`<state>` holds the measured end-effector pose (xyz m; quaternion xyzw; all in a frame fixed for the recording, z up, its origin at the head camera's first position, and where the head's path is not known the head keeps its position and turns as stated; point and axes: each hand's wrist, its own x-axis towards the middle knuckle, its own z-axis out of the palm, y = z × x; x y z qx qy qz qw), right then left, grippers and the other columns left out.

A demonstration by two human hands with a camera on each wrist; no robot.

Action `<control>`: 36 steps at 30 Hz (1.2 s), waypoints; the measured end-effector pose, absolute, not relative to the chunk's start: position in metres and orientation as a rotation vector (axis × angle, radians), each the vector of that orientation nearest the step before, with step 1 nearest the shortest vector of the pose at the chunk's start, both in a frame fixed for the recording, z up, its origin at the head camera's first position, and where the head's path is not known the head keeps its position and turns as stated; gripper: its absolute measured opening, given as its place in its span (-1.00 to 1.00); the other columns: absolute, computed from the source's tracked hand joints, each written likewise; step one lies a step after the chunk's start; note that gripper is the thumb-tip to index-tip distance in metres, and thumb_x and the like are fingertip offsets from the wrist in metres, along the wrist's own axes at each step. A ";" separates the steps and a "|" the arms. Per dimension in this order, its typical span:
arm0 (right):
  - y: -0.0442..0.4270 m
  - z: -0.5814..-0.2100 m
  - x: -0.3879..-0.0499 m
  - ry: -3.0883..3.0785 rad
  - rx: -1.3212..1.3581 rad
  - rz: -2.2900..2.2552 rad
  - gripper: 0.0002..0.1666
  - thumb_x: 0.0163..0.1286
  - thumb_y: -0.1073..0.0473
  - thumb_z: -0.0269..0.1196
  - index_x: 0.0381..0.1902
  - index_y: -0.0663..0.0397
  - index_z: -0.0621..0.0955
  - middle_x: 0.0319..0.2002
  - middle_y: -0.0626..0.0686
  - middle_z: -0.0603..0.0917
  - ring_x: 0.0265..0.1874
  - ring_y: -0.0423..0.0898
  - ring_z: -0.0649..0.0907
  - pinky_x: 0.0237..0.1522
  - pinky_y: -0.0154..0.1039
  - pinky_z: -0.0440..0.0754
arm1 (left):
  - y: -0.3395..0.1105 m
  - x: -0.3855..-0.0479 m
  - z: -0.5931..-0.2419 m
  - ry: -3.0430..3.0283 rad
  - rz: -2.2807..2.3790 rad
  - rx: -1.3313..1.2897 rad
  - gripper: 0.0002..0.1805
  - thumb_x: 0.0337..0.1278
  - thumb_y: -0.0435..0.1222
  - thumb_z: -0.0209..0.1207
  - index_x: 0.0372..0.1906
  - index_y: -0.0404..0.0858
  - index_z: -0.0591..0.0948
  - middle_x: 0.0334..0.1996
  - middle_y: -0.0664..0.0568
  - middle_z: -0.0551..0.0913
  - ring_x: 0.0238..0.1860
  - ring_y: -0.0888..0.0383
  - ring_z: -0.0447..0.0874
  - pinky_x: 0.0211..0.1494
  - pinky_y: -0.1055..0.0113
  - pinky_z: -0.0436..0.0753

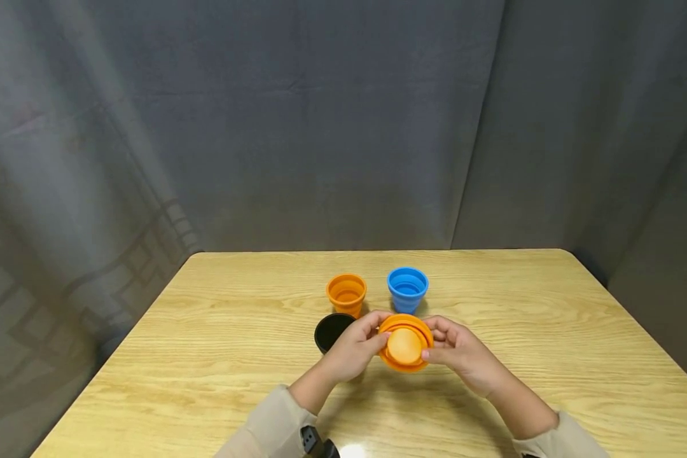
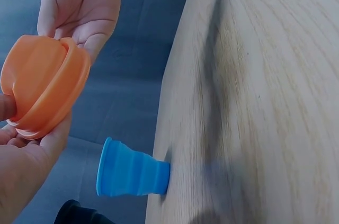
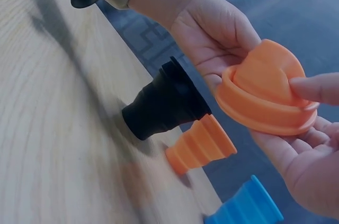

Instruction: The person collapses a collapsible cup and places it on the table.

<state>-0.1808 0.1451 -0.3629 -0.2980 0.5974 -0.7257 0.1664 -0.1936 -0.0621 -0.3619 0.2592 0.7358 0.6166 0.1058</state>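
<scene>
Both hands hold an orange collapsible cup point(image 1: 405, 345) above the table, its round base turned toward the head camera. Folded rings show around its wall, so it looks partly collapsed. My left hand point(image 1: 355, 348) grips the left edge, thumb on the base side and fingers behind. On the opposite edge my right hand point(image 1: 466, 357) pinches it the same way. In the right wrist view the right thumb presses into the dented side of the orange cup point(image 3: 270, 83). Much of the rim is hidden in the wrist views.
Behind the hands, an expanded orange cup point(image 1: 346, 294) and a blue cup point(image 1: 408, 287) stand upright on the wooden table point(image 1: 206, 356). A black cup point(image 3: 164, 99) stands close by the left hand, partly covered by it in the head view. A grey curtain point(image 1: 320, 127) hangs behind the table.
</scene>
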 end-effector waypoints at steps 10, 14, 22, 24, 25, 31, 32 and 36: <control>0.135 -0.357 -0.172 1.985 -0.746 -2.008 -0.57 0.18 0.40 0.06 -0.07 0.62 0.24 -0.22 0.13 0.53 -0.25 -0.14 0.58 -0.24 -0.28 0.53 | -0.067 -0.194 -0.361 2.015 1.860 0.746 -0.69 0.18 -0.44 -0.10 0.03 -0.44 0.34 -0.25 -0.05 0.45 -0.29 0.24 0.45 -0.23 0.40 0.50; 0.132 -0.353 -0.169 2.034 -0.736 -2.003 -0.55 0.16 0.42 0.06 -0.04 0.65 0.23 -0.20 0.25 0.51 -0.25 -0.15 0.57 -0.25 -0.29 0.53 | -0.073 -0.195 -0.361 1.811 1.921 0.800 -0.63 0.16 -0.46 -0.12 0.08 -0.52 0.25 -0.21 -0.05 0.42 -0.26 0.23 0.46 -0.20 0.41 0.49; 0.130 -0.354 -0.167 2.045 -0.714 -2.020 -0.55 0.14 0.44 0.07 -0.05 0.65 0.24 -0.20 0.26 0.51 -0.26 -0.15 0.58 -0.26 -0.29 0.54 | -0.075 -0.192 -0.361 1.696 1.978 0.822 -0.56 0.04 -0.57 -0.08 0.08 -0.61 0.18 -0.21 -0.09 0.44 -0.25 0.21 0.47 -0.19 0.40 0.51; 0.130 -0.354 -0.167 2.050 -0.717 -2.024 -0.56 0.14 0.44 0.08 -0.07 0.64 0.25 -0.22 0.24 0.52 -0.27 -0.14 0.58 -0.27 -0.28 0.54 | -0.073 -0.191 -0.361 1.795 1.962 0.803 -0.57 0.01 -0.59 -0.06 0.05 -0.60 0.23 -0.22 -0.14 0.47 -0.28 0.22 0.47 -0.21 0.41 0.51; 0.130 -0.354 -0.167 2.063 -0.716 -2.025 -0.56 0.13 0.44 0.08 -0.07 0.63 0.25 -0.23 0.23 0.52 -0.28 -0.13 0.59 -0.27 -0.28 0.54 | -0.072 -0.190 -0.361 1.845 1.951 0.797 -0.58 -0.01 -0.60 -0.05 0.04 -0.59 0.26 -0.23 -0.16 0.48 -0.29 0.22 0.48 -0.22 0.40 0.52; 0.127 -0.348 -0.165 2.196 -0.667 -2.013 -0.64 0.07 0.49 0.07 -0.13 0.56 0.33 -0.33 0.22 0.53 -0.41 -0.15 0.59 -0.37 -0.28 0.57 | -0.067 -0.188 -0.359 2.068 1.895 0.767 -0.60 -0.08 -0.62 -0.04 -0.01 -0.51 0.36 -0.24 -0.20 0.53 -0.34 0.23 0.50 -0.27 0.41 0.54; 0.126 -0.347 -0.164 2.214 -0.660 -2.004 -0.64 0.06 0.50 0.07 -0.14 0.55 0.33 -0.34 0.22 0.53 -0.43 -0.15 0.59 -0.38 -0.28 0.57 | -0.067 -0.187 -0.357 2.082 1.894 0.761 -0.61 -0.09 -0.63 -0.04 -0.03 -0.52 0.36 -0.24 -0.20 0.53 -0.35 0.23 0.50 -0.28 0.41 0.54; 0.124 -0.345 -0.162 2.251 -0.619 -1.968 -0.65 0.05 0.51 0.06 -0.15 0.56 0.34 -0.35 0.25 0.53 -0.45 -0.14 0.58 -0.41 -0.27 0.57 | -0.067 -0.180 -0.347 2.090 1.902 0.756 -0.63 -0.13 -0.65 -0.06 -0.07 -0.57 0.37 -0.29 -0.19 0.53 -0.38 0.25 0.49 -0.31 0.43 0.54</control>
